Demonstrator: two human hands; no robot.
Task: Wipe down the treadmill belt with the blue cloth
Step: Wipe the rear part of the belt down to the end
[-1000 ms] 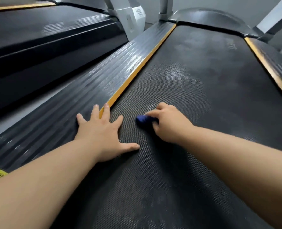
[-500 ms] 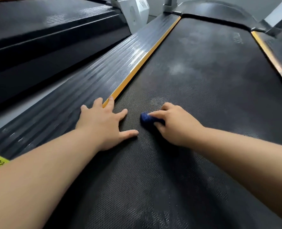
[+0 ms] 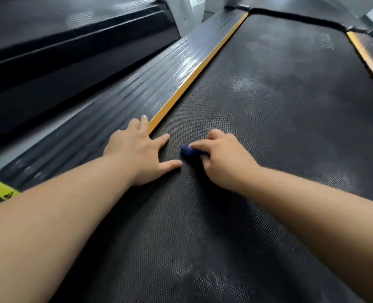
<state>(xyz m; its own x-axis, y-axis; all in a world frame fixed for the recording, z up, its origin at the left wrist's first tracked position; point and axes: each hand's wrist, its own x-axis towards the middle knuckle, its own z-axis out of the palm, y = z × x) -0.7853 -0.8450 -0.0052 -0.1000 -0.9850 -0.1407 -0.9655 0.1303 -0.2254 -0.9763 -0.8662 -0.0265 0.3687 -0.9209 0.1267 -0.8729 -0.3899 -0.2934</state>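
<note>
Ideally, the right hand (image 3: 222,158), pinching the bunched blue cloth (image 3: 189,150) on the treadmill belt (image 3: 268,127) near its left edge, would spread it wider and sweep overlapping strokes; the left hand (image 3: 137,154) braces flat, fingers spread.

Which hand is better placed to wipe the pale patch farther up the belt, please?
Right: the right hand grips the blue cloth on the treadmill belt; the left hand lies flat, holding nothing.
</note>
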